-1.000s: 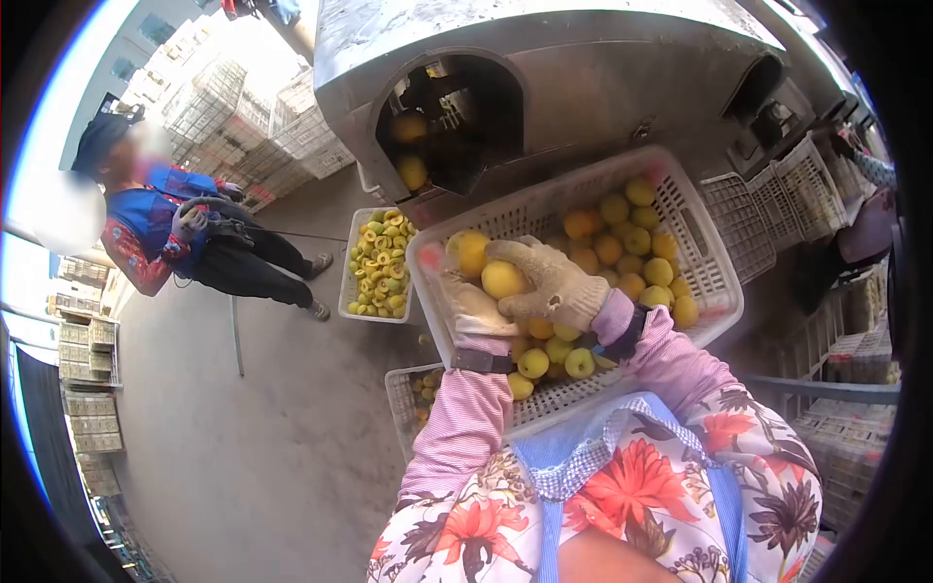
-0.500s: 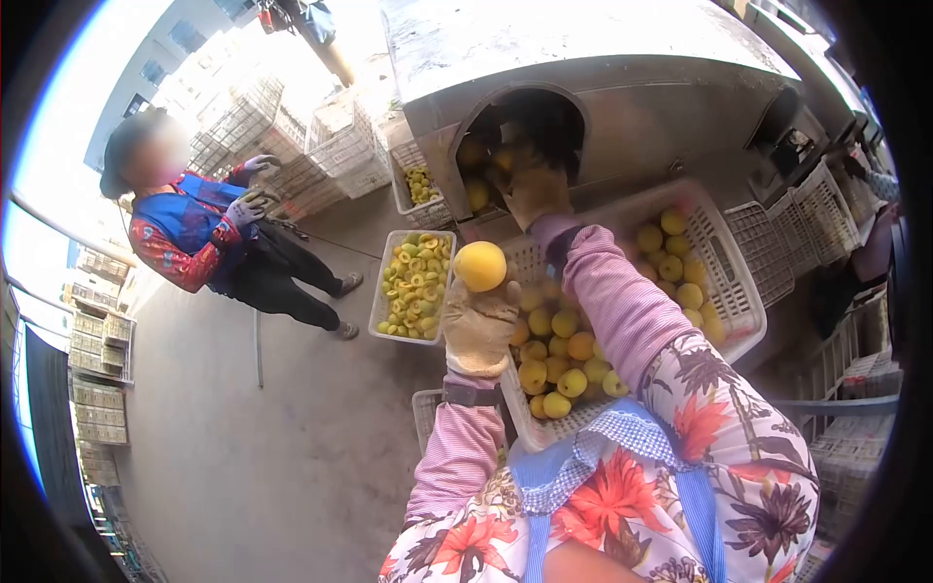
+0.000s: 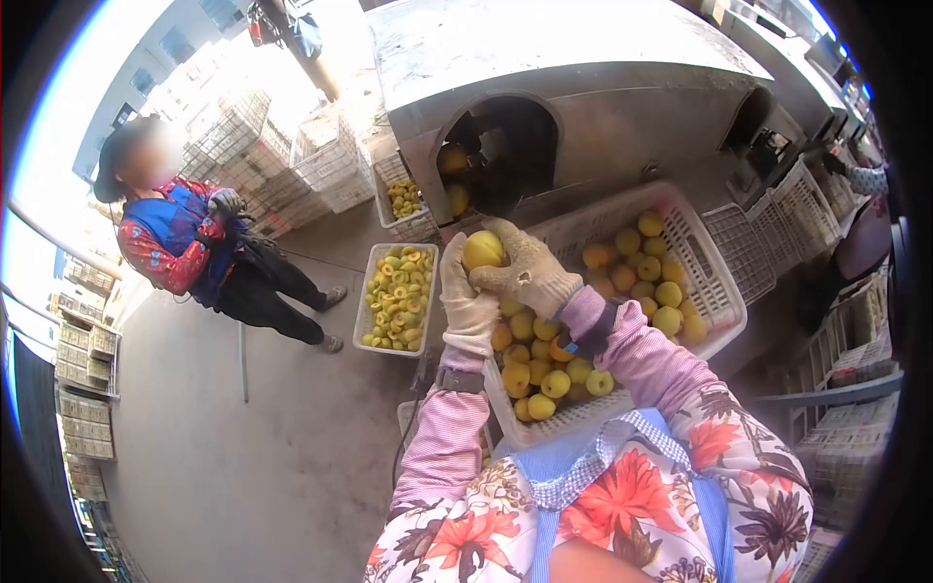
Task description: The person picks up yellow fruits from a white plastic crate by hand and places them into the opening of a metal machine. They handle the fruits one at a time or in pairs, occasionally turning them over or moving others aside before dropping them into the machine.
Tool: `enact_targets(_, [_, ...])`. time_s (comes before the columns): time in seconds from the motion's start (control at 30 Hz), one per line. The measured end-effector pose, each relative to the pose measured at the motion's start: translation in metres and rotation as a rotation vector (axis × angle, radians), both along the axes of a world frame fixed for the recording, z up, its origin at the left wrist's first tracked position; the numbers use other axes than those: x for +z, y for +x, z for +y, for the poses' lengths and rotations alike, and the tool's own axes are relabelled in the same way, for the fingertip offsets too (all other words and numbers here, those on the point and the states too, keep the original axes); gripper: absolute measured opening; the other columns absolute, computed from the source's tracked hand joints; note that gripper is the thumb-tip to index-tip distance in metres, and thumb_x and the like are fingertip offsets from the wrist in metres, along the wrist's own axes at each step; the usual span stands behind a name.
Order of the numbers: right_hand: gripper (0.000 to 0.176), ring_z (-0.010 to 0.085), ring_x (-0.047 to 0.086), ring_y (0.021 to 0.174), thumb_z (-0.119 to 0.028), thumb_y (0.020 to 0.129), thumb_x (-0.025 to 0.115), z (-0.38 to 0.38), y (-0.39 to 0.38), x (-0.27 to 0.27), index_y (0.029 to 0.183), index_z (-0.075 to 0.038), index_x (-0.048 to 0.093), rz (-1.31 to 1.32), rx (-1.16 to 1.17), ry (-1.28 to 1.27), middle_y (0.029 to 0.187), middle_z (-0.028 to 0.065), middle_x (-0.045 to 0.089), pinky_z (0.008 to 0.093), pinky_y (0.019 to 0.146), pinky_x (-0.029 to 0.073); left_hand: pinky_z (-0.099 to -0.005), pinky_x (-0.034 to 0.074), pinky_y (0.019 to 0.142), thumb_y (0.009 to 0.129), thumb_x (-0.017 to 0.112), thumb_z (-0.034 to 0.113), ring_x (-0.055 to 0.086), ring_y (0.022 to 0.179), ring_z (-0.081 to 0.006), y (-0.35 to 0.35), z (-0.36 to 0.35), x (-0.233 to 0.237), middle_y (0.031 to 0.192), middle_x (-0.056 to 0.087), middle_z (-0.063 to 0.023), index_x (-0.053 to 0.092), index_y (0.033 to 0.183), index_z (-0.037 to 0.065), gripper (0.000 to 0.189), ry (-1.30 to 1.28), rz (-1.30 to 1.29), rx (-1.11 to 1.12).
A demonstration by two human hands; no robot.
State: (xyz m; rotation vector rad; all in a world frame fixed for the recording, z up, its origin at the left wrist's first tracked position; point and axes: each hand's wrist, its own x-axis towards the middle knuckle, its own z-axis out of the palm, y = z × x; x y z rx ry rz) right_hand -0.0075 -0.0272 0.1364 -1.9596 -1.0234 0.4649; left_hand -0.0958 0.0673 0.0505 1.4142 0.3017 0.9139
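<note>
A yellow peach [image 3: 483,251] is held between my two gloved hands, over the left edge of a white crate of whole peaches. My left hand [image 3: 466,309] closes round the fruit from the left and below. From the right, my right hand [image 3: 533,270] curls its fingers and thumb against the same peach. Below them the crate [image 3: 727,325] holds several whole yellow peaches [image 3: 556,384]. Right behind my hands is the arched opening [image 3: 525,146] of a metal machine, with a few peaches [image 3: 453,158] at its left side.
To the left stands a white crate of cut peach halves [image 3: 400,296], with another such crate [image 3: 400,199] behind it. A person in a blue vest [image 3: 190,228] stands further left. Stacked crates [image 3: 243,146] rise behind. More crates [image 3: 792,219] and another person's sleeve [image 3: 870,180] are at the right.
My right hand has come out of the machine's opening and now meets my left hand on the peach. The person in the vest has drawn their hands closer to the body.
</note>
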Motion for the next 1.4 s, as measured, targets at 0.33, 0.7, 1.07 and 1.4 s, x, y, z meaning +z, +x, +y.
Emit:
enact_targets(0.33, [0.065,0.0425,0.060,0.107,-0.044,0.079,0.075,0.065,0.070,-0.036,0.128,-0.007,0.056,-0.863,-0.395,0.116,0.114,0.0207,0.063,0.0524,0.094,0.047,-0.0451,0.044,0.107,0.079,0.076,0.030,0.053,0.125,-0.0420,-0.009,-0.058,-0.057,0.136,0.051,-0.0254,0.041,0.146,0.003,0.080,0.323,0.746,-0.157])
enact_targets(0.7, [0.043,0.0355,0.069,0.097,-0.032,0.092,0.066,0.040,0.112,0.022,0.126,-0.007,0.061,-0.592,-0.187,0.176,0.105,0.0166,0.072,0.0443,0.085,0.055,-0.0479,0.052,0.094,0.080,0.071,0.041,0.065,0.116,-0.0366,-0.033,-0.132,-0.149,0.126,0.065,-0.0208,0.053,0.135,0.005,0.068,1.108,1.622,-0.901])
enact_targets(1.07, [0.046,0.0347,0.067,0.104,-0.019,0.081,0.068,-0.131,0.043,-0.175,0.126,-0.013,0.062,-0.111,0.542,-0.759,0.110,0.0130,0.071,0.0427,0.086,0.053,-0.0508,0.055,0.088,0.079,0.072,0.019,0.067,0.108,-0.0415,-0.020,-0.142,-0.169,0.119,0.065,-0.0246,0.050,0.133,0.006,0.060,0.852,1.459,-0.771])
enact_targets(1.4, [0.066,0.0244,0.053,0.124,-0.020,0.085,0.068,-0.124,0.041,-0.030,0.144,-0.001,0.043,1.203,0.061,0.536,0.134,0.0143,0.054,0.0369,0.109,0.043,-0.0426,0.055,0.081,0.092,0.061,0.016,0.063,0.107,-0.0249,-0.003,-0.096,-0.010,0.122,0.062,-0.0081,0.052,0.134,0.014,0.043,-1.091,0.201,-0.555])
